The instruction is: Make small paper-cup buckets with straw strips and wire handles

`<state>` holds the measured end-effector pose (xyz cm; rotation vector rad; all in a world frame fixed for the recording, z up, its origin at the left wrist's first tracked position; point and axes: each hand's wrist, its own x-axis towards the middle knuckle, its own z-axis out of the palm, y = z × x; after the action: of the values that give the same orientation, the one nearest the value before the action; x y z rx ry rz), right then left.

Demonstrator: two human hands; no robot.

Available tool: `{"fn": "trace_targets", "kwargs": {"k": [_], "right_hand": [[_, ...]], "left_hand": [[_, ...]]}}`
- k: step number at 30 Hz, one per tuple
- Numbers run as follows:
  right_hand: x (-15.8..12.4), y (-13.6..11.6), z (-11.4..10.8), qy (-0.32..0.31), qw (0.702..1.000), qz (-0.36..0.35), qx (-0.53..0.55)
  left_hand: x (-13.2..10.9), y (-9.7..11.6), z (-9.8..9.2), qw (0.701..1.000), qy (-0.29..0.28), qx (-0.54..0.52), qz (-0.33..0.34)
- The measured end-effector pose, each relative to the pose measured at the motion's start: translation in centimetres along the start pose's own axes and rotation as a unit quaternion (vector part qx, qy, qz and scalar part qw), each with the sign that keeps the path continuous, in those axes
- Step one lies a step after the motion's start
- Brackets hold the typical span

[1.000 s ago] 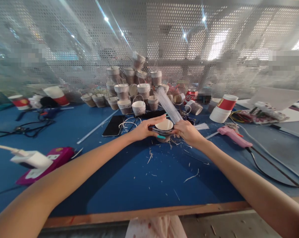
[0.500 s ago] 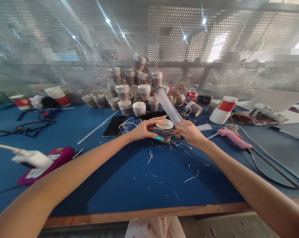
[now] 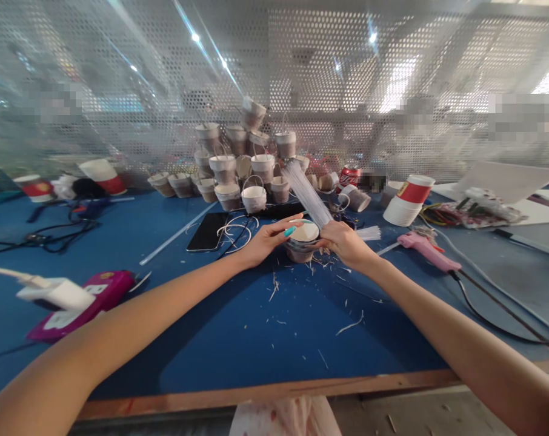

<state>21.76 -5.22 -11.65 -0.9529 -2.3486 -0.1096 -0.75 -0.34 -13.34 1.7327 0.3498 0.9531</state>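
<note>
A small paper cup (image 3: 301, 241) with a white inside and a brownish wrapped wall stands on the blue table (image 3: 238, 327) between my hands. My left hand (image 3: 266, 240) curls round its left side, thumb with a teal nail on the rim. My right hand (image 3: 345, 241) is closed on a bundle of thin white strips (image 3: 307, 194) that fans up and to the left from the cup's right side. White shavings lie scattered around the cup.
A pile of finished little cup baskets (image 3: 243, 163) stands behind. A black phone (image 3: 207, 231), a pink glue gun (image 3: 426, 249) with its cable, stacked red-and-white paper cups (image 3: 408, 198), a soda can (image 3: 349, 176) and a magenta device (image 3: 89, 297) lie around.
My left hand has shifted from spread fingers over the cup to a closer grip on its left side; the cup sits slightly more upright. My right hand has barely moved.
</note>
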Motion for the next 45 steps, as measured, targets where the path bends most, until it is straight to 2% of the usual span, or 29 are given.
{"fn": "trace_targets", "kwargs": {"k": [7,14,18,28,34,45], "right_hand": [[0.0,-1.2,0.1,0.078,0.988,0.017,0.134],[-0.1,-2.1,0.4,0.078,0.982,0.039,0.168],[-0.1,-2.2,0.5,0.077,0.977,0.065,0.189],[0.0,-3.2,0.3,0.036,0.951,0.131,0.279],[0.1,-3.6,0.1,0.040,0.941,0.189,0.279],[0.1,-4.4,0.2,0.066,0.929,0.219,0.291]], "left_hand": [[-0.1,0.7,1.6,0.981,0.066,-0.179,-0.045],[-0.4,1.9,2.5,0.981,0.042,-0.179,-0.066],[-0.6,1.6,2.6,0.981,0.042,-0.184,-0.054],[-0.7,1.2,2.4,0.959,0.057,-0.255,-0.106],[-0.7,1.1,2.3,0.954,0.042,-0.276,-0.108],[-0.4,0.9,2.1,0.935,0.026,-0.323,-0.143]]}}
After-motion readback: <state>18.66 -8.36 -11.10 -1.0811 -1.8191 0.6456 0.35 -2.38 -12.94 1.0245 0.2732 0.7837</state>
